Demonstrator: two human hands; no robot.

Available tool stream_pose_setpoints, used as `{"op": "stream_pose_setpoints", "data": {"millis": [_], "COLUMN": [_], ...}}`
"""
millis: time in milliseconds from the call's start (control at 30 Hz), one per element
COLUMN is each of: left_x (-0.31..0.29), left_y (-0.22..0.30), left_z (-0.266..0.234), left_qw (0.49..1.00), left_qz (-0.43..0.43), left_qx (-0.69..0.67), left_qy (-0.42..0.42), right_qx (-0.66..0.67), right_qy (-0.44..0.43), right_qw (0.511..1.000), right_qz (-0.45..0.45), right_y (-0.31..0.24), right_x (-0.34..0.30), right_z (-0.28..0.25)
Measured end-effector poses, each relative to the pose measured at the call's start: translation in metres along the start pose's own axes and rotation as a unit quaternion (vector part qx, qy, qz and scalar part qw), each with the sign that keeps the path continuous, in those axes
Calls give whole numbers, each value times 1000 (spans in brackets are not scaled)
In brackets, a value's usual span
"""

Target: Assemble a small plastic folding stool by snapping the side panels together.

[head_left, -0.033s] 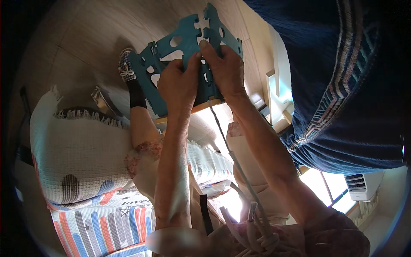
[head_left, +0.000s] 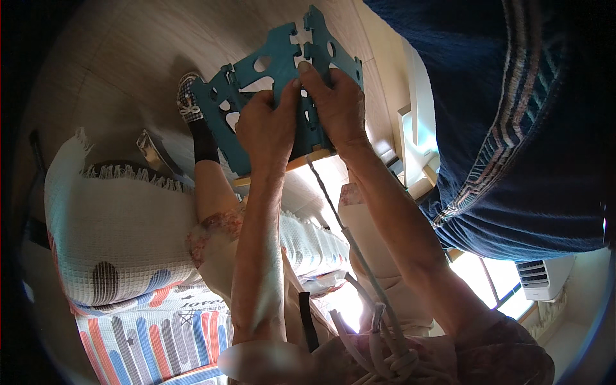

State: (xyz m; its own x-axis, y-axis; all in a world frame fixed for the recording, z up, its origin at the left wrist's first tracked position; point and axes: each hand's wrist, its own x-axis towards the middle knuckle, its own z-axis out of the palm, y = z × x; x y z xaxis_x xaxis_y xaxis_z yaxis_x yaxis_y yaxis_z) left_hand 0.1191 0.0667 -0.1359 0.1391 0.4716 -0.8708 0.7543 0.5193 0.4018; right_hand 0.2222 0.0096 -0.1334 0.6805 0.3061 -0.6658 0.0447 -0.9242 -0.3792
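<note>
A teal plastic folding stool [head_left: 276, 48], partly folded, is held out in front of me with its hinged, cut-out panels standing at angles to each other. A yellow-orange edge [head_left: 295, 163] runs along its near side. My left hand [head_left: 266, 128] is closed on the middle panels, thumb on top. Just beside it my right hand [head_left: 337, 109] grips the right-hand panels, its thumb pointing away from me. The thumbs lie close together near the centre joint. Both hands' fingertips are hidden behind the plastic. A grey drawstring cord [head_left: 359, 250] hangs from my clothing toward the stool's near edge.
My foot in a checked shoe [head_left: 188, 96] rests on the wood-look floor [head_left: 128, 51] left of the stool. A seat with a fringed, patterned cover [head_left: 141, 231] lies at the left. Dark blue cloth [head_left: 507, 147] fills the right, above a white vented unit [head_left: 545, 279].
</note>
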Motion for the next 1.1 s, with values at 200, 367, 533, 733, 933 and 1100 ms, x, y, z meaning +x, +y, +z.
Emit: {"op": "stream_pose_setpoints", "data": {"millis": [200, 367, 533, 733, 933, 1100], "left_x": [1, 1, -1, -1, -11, -11], "left_y": [-4, -1, -3, -3, -1, 0], "left_z": [-4, -8, -4, -4, -1, 3], "left_qw": [998, 1000, 1000, 999, 995, 986], "left_qz": [-26, -3, -13, -21, 2, -27], "left_qx": [-42, -6, -28, -30, -90, -148], "left_qy": [-25, 14, 3, 13, -44, -69], "right_qx": [-24, -9, -23, -25, -60, -139], "right_qy": [-12, -27, -32, -26, 2, 38], "right_qw": [1000, 1000, 999, 998, 995, 987], "right_qz": [-10, -2, -10, -44, -73, -72], "right_y": [-7, -14, -9, -3, 4, -1], "right_x": [-5, -11, -11, -12, -8, -5], "right_z": [2, 0, -1, 2, 2, -6]}}
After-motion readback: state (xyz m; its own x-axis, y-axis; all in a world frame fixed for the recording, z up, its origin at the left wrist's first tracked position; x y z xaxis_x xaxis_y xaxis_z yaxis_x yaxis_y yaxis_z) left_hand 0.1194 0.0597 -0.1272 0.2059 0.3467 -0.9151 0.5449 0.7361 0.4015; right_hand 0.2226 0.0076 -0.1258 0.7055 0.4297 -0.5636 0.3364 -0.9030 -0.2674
